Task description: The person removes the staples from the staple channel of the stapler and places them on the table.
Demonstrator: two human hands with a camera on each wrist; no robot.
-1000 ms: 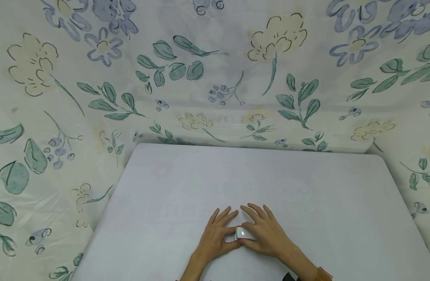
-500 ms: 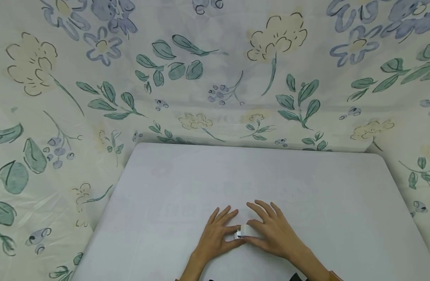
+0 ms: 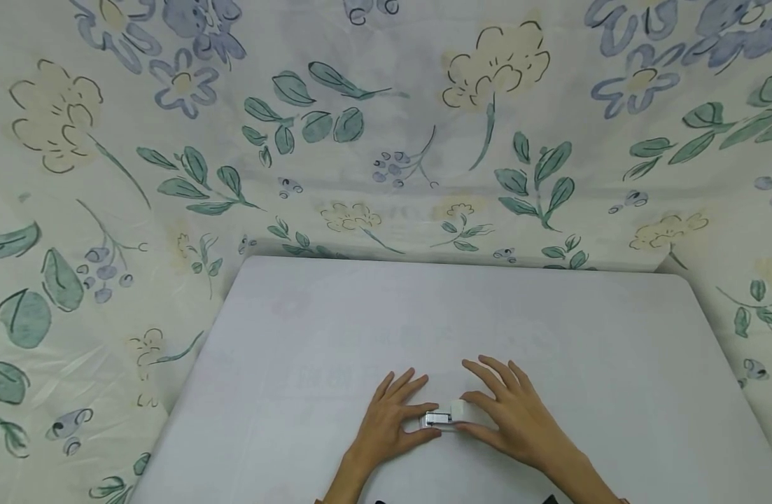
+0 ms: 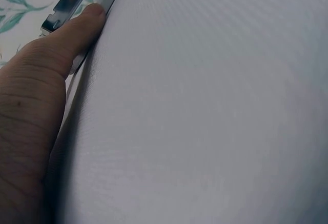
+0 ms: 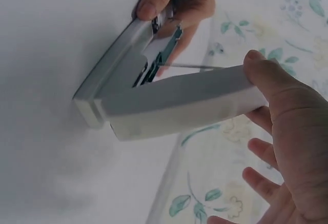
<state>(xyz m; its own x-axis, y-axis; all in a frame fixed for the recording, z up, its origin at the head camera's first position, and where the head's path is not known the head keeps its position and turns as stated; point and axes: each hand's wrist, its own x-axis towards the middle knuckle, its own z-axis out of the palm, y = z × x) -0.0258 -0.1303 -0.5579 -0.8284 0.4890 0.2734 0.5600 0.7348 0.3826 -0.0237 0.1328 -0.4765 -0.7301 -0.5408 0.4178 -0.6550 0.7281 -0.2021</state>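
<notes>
Head view, largest item first: floral cloth point(image 3: 171, 175), hung behind and to both sides of the work surface; cream ground, green leaves, blue and yellow flowers.

White table point(image 3: 423, 315), flat, pale; both hands at its near edge, close to the person.

Right hand point(image 3: 518, 416), palm down, fingers spread forward over the table; thumb point(image 5: 266, 73) presses on the free end of the white top arm; remaining fingers loose and open, not wrapped round anything; from the right wrist view the thumb tip alone bears on the plastic.

Left hand point(image 3: 388, 420), palm down beside the right; thumb and forefinger close on the metal front end of the item between the hands; in the left wrist view the thumb point(image 4: 66, 39) lies along the metal edge, the other fingers out of sight there.

Stapler point(image 3: 451, 416), white plastic with metal inner track; lies on the table directly between the two hands, touching both; long axis runs left to right across the person, metal end toward the left hand, white body toward the right. In the right wrist view the stapler point(image 5: 154, 90) stands opened out at its hinge: base flat on the table, top arm lifted away from it, staple channel and thin spring rod point(image 5: 195, 66) exposed between them.

Relation of note: item equally near both hands; left hand pins the base end, right thumb bears on the lifted arm.
</notes>
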